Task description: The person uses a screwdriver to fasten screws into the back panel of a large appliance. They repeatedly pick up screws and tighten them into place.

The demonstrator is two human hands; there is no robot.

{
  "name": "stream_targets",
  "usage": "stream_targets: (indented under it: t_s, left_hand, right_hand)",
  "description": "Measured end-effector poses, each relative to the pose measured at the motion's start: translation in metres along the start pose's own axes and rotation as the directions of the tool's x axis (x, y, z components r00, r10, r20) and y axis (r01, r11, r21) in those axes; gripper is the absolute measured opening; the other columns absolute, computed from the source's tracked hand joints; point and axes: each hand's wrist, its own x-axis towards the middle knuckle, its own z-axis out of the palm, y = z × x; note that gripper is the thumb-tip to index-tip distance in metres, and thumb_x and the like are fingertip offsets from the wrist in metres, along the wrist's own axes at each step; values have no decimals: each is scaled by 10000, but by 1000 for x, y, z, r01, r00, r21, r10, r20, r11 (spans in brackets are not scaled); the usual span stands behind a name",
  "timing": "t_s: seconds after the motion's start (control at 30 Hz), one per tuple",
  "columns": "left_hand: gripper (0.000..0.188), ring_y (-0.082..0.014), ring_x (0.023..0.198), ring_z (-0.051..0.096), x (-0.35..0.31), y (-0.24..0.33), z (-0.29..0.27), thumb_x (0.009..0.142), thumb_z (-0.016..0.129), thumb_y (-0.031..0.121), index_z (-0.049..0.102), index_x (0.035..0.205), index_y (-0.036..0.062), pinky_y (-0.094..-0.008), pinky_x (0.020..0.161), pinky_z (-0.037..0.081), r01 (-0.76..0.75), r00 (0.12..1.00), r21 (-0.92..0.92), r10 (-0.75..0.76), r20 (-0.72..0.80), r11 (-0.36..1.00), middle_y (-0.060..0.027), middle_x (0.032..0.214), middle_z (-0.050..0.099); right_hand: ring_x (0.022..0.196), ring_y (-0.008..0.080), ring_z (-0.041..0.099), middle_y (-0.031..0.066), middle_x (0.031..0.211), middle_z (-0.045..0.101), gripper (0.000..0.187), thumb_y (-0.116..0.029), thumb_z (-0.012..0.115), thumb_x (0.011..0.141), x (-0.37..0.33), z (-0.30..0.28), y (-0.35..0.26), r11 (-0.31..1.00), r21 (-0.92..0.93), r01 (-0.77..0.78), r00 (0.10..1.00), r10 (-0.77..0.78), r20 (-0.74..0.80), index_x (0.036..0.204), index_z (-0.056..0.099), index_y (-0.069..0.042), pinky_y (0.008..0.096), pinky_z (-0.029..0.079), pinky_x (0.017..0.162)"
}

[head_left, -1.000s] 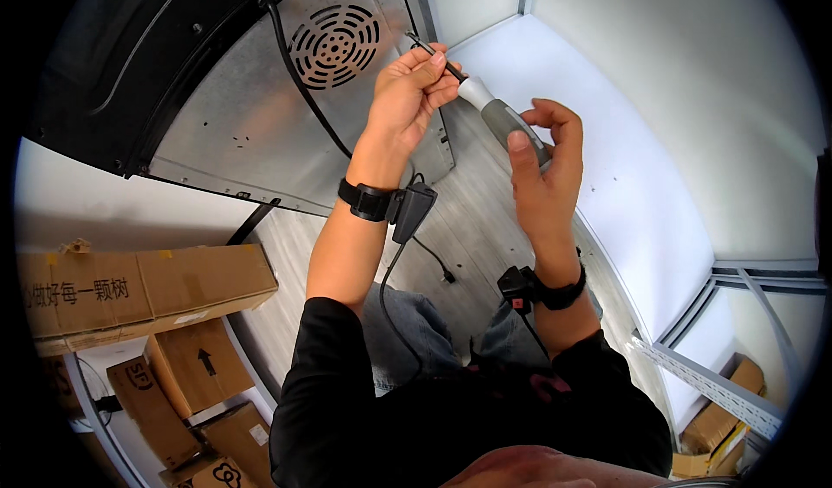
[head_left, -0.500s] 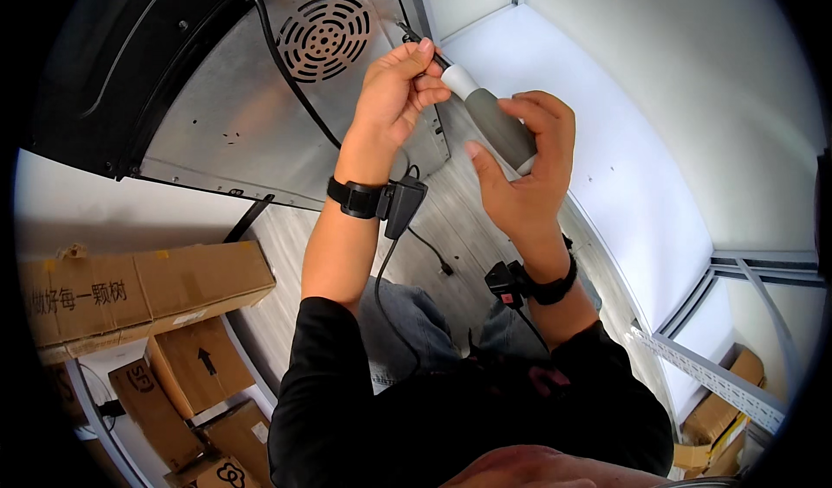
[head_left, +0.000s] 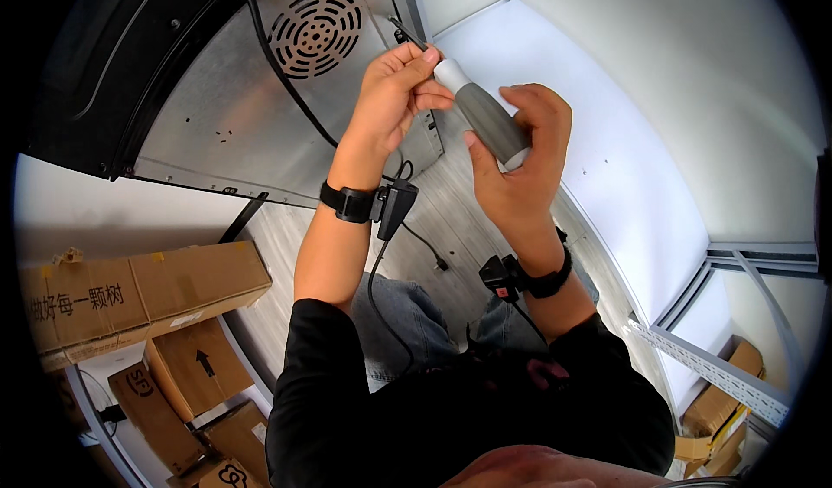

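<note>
A screwdriver (head_left: pixel 490 120) with a thick grey handle and a white collar slants across the upper middle. Its dark shaft reaches up and left to the edge of a metal appliance panel (head_left: pixel 208 133), close to the corner. I cannot make out whether the tip sits in a screw. My left hand (head_left: pixel 394 94) is closed around the shaft just ahead of the collar, thumb and forefinger pinching it. Around the rear of the handle is my right hand (head_left: pixel 524 159), fingers spread and curved, with the thumb close beside the handle.
A black cable (head_left: pixel 290 81) runs down the panel past round vent slots (head_left: pixel 315 35). White panels (head_left: pixel 572 115) stand at the right. Cardboard boxes (head_left: pixel 191 284) are stacked at lower left, with more boxes (head_left: pixel 715 401) at lower right. A cable plug (head_left: pixel 442 263) lies on the floor.
The view has shifted slightly. My right thumb has come closer to the handle, while its fingers stay spread. My left hand keeps its hold on the shaft.
</note>
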Motion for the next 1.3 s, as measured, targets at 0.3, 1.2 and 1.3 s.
stream_targets:
  t_s: [0.3, 1.2, 1.3]
  left_hand:
    - [224, -177, 818, 653, -1, 1, 12, 947, 517, 127, 503, 1112, -23, -279, 694, 581, -40, 995, -79, 33, -95, 996, -149, 969, 631]
    - [602, -329, 948, 646, -6, 3, 10, 831, 609, -45, 280, 1336, -42, -272, 620, 614, -76, 997, -109, 73, -25, 991, -153, 980, 598]
    - [635, -334, 956, 645, -5, -4, 5, 822, 605, -65, 255, 1351, -43, -261, 604, 611, -84, 996, -103, 83, -12, 991, -147, 973, 599]
  right_hand:
    - [863, 261, 559, 135, 1031, 553, 470, -7, 722, 710, -9, 3, 8, 974, 114, -196, 981, 194, 30, 1124, 503, -38, 337, 468, 704]
    - [847, 200, 564, 135, 1066, 508, 489, -178, 739, 770, -6, -4, -1, 944, 124, -306, 952, 302, 49, 1167, 495, -29, 293, 459, 642]
    - [763, 171, 569, 149, 1050, 525, 489, -279, 698, 830, -6, -4, 7, 897, 157, -414, 910, 401, 108, 1177, 475, -15, 291, 453, 606]
